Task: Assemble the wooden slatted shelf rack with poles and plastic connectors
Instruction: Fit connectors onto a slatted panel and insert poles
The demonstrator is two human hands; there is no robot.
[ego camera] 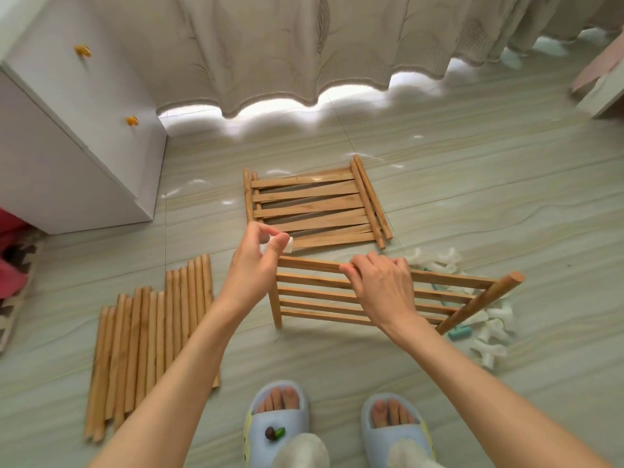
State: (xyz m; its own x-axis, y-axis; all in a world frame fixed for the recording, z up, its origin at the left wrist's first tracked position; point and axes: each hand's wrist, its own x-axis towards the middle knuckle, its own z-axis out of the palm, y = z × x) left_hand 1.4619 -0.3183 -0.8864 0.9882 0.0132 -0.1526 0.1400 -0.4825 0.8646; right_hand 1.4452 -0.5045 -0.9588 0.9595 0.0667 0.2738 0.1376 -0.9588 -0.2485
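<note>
I hold a wooden slatted shelf panel point(320, 298) tilted up off the floor in front of me. My right hand point(381, 285) grips its top slat near the middle. My left hand point(256, 261) pinches a white plastic connector point(288, 243) at the panel's upper left corner. A stack of more slatted panels point(314, 204) lies flat on the floor beyond. Several wooden poles point(152, 339) lie side by side on the floor to the left. A pile of white plastic connectors point(489, 336) lies to the right, partly hidden behind the held panel.
A white cabinet point(67, 146) with orange knobs stands at the left. A beige curtain point(304, 45) hangs across the back. A small teal tool point(460, 333) lies among the connectors. My slippered feet point(277, 420) are at the bottom. Pink fabric point(13, 265) lies far left.
</note>
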